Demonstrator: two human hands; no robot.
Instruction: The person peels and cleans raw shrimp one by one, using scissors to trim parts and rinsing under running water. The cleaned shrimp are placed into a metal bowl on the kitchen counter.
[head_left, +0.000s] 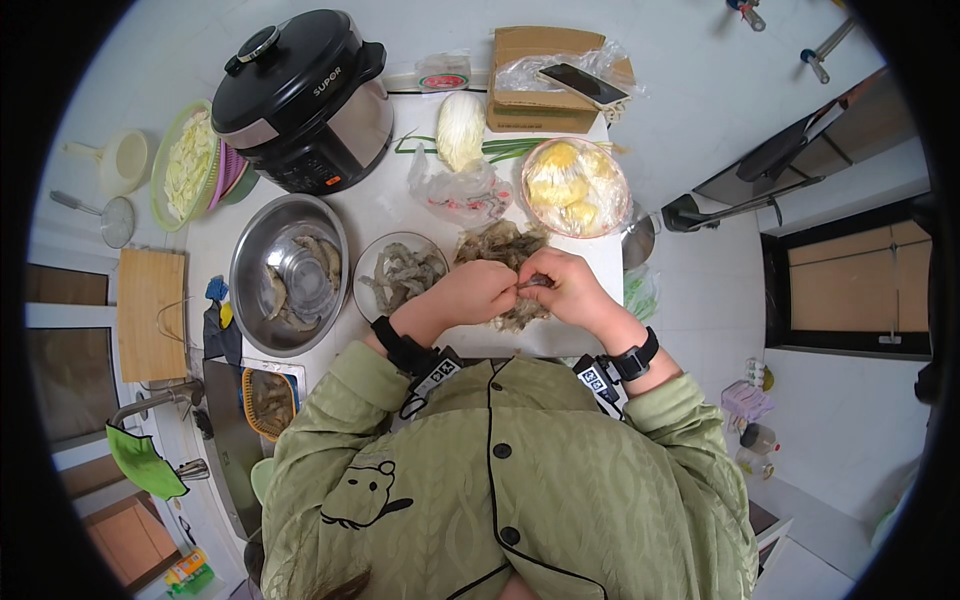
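Note:
My left hand (487, 289) and my right hand (566, 285) meet over a heap of shrimp shells and heads (499, 241) on the white table. Pinched between the fingers of both is a shrimp (537, 281), mostly covered by them. A clear plate of peeled grey shrimp (409, 274) sits just left of the heap, partly behind my left wrist. Further left stands a steel basin (291, 225) with several unpeeled shrimp (324, 259) lying in its bottom.
Behind are a Supor pressure cooker (300, 105), a napa cabbage (460, 131), green onions (506, 147), a plastic-wrapped bowl of yellow food (576, 187) and a cardboard box (544, 116) bearing a phone (585, 84). An orange basket (251, 409) is in the sink at left.

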